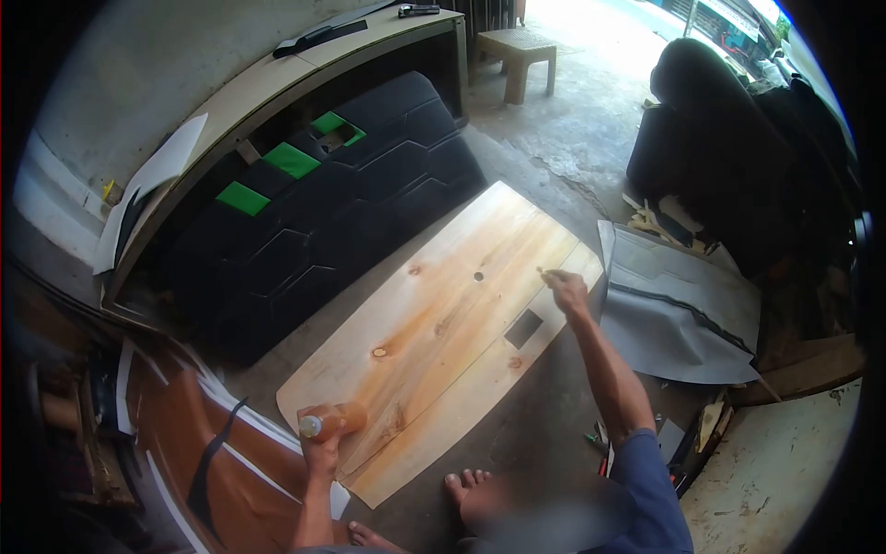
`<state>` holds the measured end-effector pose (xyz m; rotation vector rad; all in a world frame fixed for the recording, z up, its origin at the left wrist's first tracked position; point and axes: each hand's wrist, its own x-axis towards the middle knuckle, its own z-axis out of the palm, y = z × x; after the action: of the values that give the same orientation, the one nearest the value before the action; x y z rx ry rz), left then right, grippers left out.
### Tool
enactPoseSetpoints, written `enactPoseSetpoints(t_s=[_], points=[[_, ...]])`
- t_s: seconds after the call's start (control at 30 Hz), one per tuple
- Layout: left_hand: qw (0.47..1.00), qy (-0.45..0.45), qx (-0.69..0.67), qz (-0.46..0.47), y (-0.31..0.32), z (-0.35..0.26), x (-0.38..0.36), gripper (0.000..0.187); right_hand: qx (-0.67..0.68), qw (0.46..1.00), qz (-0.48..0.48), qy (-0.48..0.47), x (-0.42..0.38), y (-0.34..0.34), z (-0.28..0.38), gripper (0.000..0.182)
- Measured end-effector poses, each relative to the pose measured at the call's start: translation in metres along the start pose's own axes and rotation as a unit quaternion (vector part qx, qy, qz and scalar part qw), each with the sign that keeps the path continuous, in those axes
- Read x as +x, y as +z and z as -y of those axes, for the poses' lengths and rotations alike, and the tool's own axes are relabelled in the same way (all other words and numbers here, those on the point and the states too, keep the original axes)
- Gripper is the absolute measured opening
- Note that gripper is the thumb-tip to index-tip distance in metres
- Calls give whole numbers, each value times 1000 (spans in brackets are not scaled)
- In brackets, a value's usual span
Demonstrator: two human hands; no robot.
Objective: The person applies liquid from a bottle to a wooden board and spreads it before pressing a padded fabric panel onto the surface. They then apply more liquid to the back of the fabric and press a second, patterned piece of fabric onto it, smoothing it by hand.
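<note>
1. Right fingers: your right hand (568, 291) is closed in a pinch on a small item (544, 271), too small to identify, over the board's right side. Contact with the wood cannot be confirmed.
2. Left fingers: your left hand (320, 454) is wrapped around a bottle (351, 420) of orange-brown colour, at the board's near left end.
3. Board (434, 309): lies flat in front of you, between both hands; round hole (478, 277) and rectangular cutout (524, 329) noted.
4. Surroundings: black panel (369, 175) with green patches to the left; grey sheet (678, 323) to the right.
5. Assessment: the step in hand appears to be work on the board's upper face. The next move calls for a controlled right pinch and a secure bottle grip.
</note>
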<state>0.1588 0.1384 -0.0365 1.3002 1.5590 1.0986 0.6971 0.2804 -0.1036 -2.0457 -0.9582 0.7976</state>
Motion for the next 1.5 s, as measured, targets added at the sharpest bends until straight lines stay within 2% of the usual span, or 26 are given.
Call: enactPoseSetpoints(t_s=[0.13, 0.2, 0.23, 0.33, 0.37, 0.4, 0.47, 0.5, 0.53, 0.6, 0.67, 0.73, 0.8, 0.9, 0.93, 0.97, 1.0, 1.07, 1.13, 1.17, 1.23, 1.3, 1.37, 1.43, 1.5], points=[[996, -50, -68, -23, -17, 7, -3, 46, -105, 991, -84, 21, 89, -49, -46, 36], [999, -37, -13, 5, -15, -7, -5, 48, -106, 988, -104, 34, 109, -60, -57, 38], [1000, -23, 10, 19, -15, -7, -3, 49, -117, 989, -83, 45, 116, -63, -65, 37], [998, -51, -18, 15, -9, -9, 4, 50, -172, 984, -29, 29, 80, -44, -51, 35], [998, -52, -21, 20, -6, -11, 8, 50, -216, 976, -7, -16, 39, -30, -26, 30], [997, -63, -38, 9, -4, -14, 9, 50, -222, 970, -6, -100, 7, -8, -32, 26], [995, -77, -56, 0, 0, -14, 5, 51, -234, 958, 92, -136, -59, 15, -7, 22], [996, -77, -44, 5, 0, -15, 8, 51, -215, 949, 127, -194, -72, 20, -11, 22], [997, -76, -31, 4, -2, -16, 9, 51, -210, 950, 125, -195, -61, 18, -13, 22], [997, -76, -24, -6, -3, -18, 6, 51, -80, 989, -41, -121, -17, 3, -25, 24], [997, -72, -31, 3, -4, -17, 8, 51, -114, 977, -171, -61, 34, -34, -26, 27], [995, -84, -53, 7, -11, -4, 9, 51, -209, 965, -157, 19, 58, -63, -34, 28], [994, -93, -59, 9, -17, 6, 9, 55, -238, 964, -118, -25, 46, -57, -43, 28], [995, -90, -52, 7, -20, 12, 8, 58, -254, 939, -33, -231, -36, -14, -49, 17], [995, -87, -47, 6, -20, 12, 6, 58, -223, 939, 36, -260, -66, -4, -40, 17], [995, -85, -42, 4, -19, 9, 5, 59, -229, 940, 71, -244, -83, -3, -27, 17], [997, -72, -24, 5, -15, 6, 5, 58, -226, 940, 67, -247, -72, -5, -33, 17], [998, -59, -1, -3, -11, -1, 3, 58, -121, 975, -77, -170, -30, -15, -51, 19], [995, -91, -39, -6, -7, -14, 4, 54, -144, 975, -153, -77, 1, -46, -30, 22], [996, -80, -42, 4, -12, -7, 6, 54, -145, 974, -159, -75, 3, -50, -37, 22], [995, -82, -51, 7, -7, -10, 8, 53, -232, 956, -163, -75, 10, -51, -51, 24], [994, -90, -60, -4, -10, -7, 6, 53, -249, 944, -122, -176, -31, -27, -56, 16], [995, -82, -59, -4, -13, 5, 5, 53, -221, 933, -62, -277, -102, 2, -48, 22], [995, -85, -51, -9, -10, 7, 4, 53, -204, 931, 14, -301, -161, 31, -50, 21], [996, -84, -42, -10, -13, 12, 9, 54, -185, 930, 30, -315, -173, 35, -41, 20]])
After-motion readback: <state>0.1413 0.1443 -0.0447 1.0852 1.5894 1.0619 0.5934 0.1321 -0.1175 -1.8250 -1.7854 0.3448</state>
